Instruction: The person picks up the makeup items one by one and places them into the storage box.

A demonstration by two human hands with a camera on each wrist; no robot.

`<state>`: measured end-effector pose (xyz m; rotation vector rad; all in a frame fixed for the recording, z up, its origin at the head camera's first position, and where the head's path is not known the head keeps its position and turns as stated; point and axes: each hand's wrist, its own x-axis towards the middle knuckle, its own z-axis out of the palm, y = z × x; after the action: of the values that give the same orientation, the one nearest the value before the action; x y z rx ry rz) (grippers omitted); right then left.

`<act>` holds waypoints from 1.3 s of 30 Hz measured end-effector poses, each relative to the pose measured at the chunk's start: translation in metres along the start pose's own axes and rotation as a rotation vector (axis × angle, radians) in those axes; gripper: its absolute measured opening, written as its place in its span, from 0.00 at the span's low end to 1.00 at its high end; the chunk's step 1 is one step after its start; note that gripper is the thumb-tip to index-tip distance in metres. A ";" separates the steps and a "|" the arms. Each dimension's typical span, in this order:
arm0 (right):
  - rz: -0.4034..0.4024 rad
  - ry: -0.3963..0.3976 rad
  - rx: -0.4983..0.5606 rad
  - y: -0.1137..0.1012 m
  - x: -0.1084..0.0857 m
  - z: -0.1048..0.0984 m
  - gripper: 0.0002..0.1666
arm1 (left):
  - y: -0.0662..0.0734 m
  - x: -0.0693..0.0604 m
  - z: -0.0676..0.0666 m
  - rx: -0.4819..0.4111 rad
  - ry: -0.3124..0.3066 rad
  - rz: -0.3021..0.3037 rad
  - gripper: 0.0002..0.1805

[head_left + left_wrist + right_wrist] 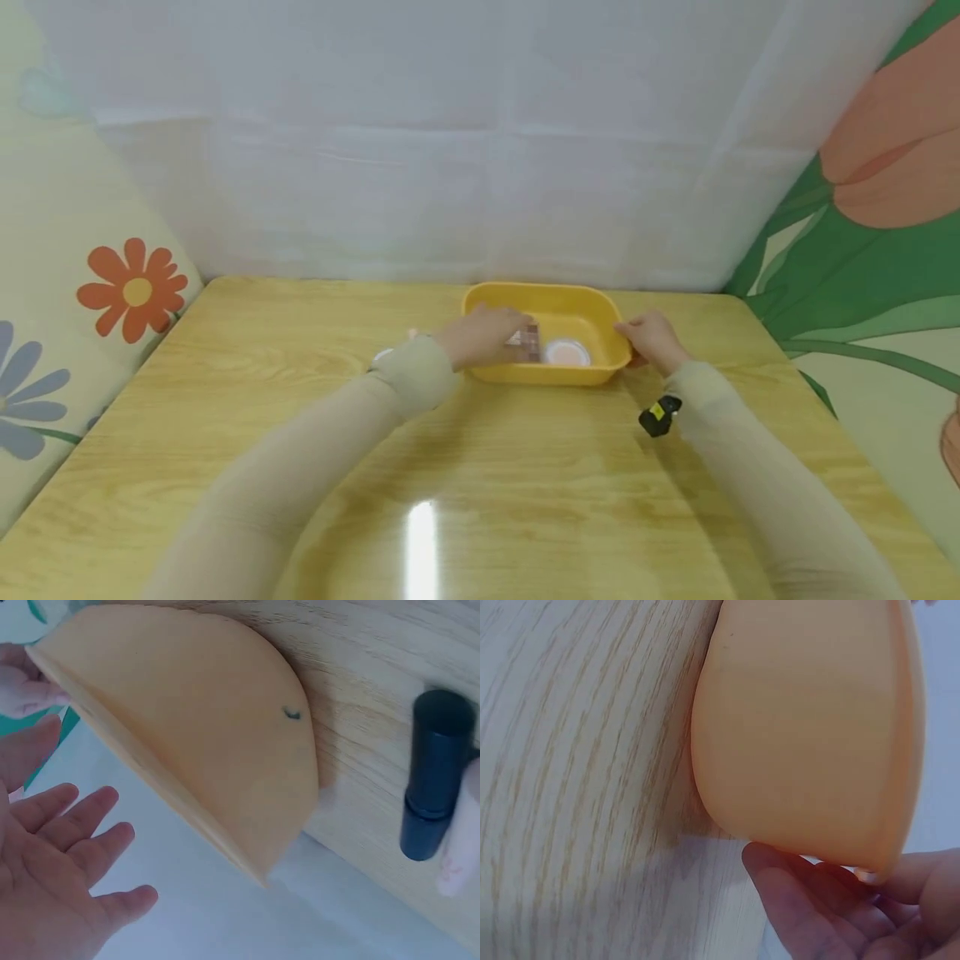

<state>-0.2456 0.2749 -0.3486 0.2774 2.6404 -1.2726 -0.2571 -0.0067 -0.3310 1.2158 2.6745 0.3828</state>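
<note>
A yellow plastic basin stands toward the back of the table. My right hand pinches its right rim, thumb on top and fingers curled underneath, as the right wrist view shows. Over the basin's left side is my left hand; in the left wrist view its fingers are spread and hold nothing. Just beside that hand, inside the basin, lies a brown case with a grid of squares, partly covered by the hand. A round, white-rimmed disc with a pale pink middle lies to its right.
Left of the basin, a black tube and a pale pink tube are on the wooden table. A white object shows partly behind the left sleeve. A white cloth hangs behind the table.
</note>
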 end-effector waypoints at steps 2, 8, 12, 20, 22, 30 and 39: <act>-0.001 -0.001 -0.005 0.002 -0.002 -0.001 0.25 | -0.001 -0.006 -0.001 -0.015 0.010 -0.039 0.32; 0.016 -0.008 -0.004 0.006 -0.009 -0.003 0.26 | -0.001 -0.034 -0.006 -0.057 0.043 -0.107 0.32; 0.027 -0.006 -0.004 0.007 -0.010 -0.004 0.26 | -0.005 -0.048 -0.005 -0.053 0.089 -0.130 0.32; 0.015 0.009 0.005 0.005 -0.008 -0.005 0.26 | -0.015 -0.074 -0.005 -0.054 0.134 -0.175 0.33; 0.015 0.009 0.008 0.004 -0.008 -0.005 0.27 | -0.016 -0.079 -0.005 -0.077 0.144 -0.188 0.33; 0.014 0.005 0.013 0.001 -0.005 -0.002 0.27 | -0.026 -0.098 0.001 -0.081 0.166 -0.242 0.34; 0.019 0.004 0.020 -0.002 -0.002 0.001 0.26 | -0.037 -0.117 0.008 -0.087 0.214 -0.274 0.36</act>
<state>-0.2439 0.2727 -0.3465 0.3074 2.6236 -1.2939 -0.2049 -0.1179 -0.3438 0.8099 2.9155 0.6077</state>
